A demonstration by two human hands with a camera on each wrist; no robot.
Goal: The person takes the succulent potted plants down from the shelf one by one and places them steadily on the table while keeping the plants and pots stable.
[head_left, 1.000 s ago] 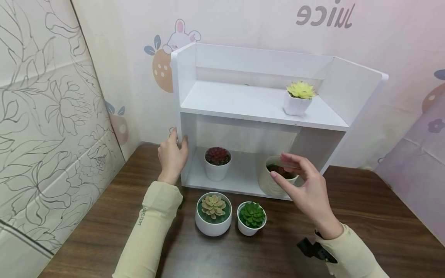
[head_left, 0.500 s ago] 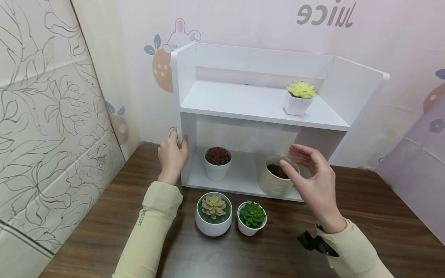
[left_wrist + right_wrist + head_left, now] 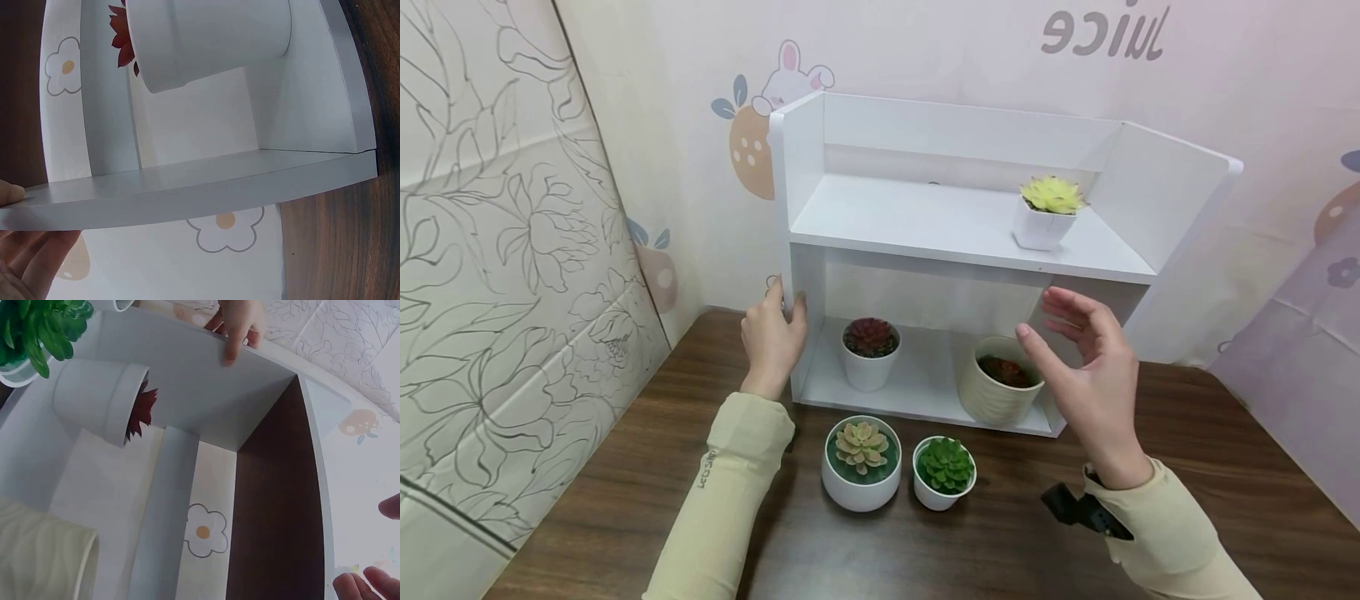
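My left hand [image 3: 772, 337] pinches the left side panel [image 3: 187, 200] of a white two-tier shelf [image 3: 917, 212], thumb on the inner face and fingers behind it. My right hand [image 3: 1093, 375] is raised in front of the shelf's right part, thumb and fingers apart with nothing between them. Just left of it, a cream ribbed pot [image 3: 996, 398] with a dark reddish plant inside stands on the lower shelf. A white pot [image 3: 868, 367] with a dark red succulent [image 3: 142, 412] stands at the lower shelf's left.
On the upper shelf sits a yellow succulent [image 3: 1052, 196] in a square white pot. A pale succulent [image 3: 861, 446] in a round white pot and a green succulent [image 3: 945, 465] in a small white pot stand on the wooden table [image 3: 970, 558] before the shelf.
My right hand has drawn back right and slightly upward, away from the cream pot, uncovering more of it and the lower shelf's edge. My left hand stays on the side panel.
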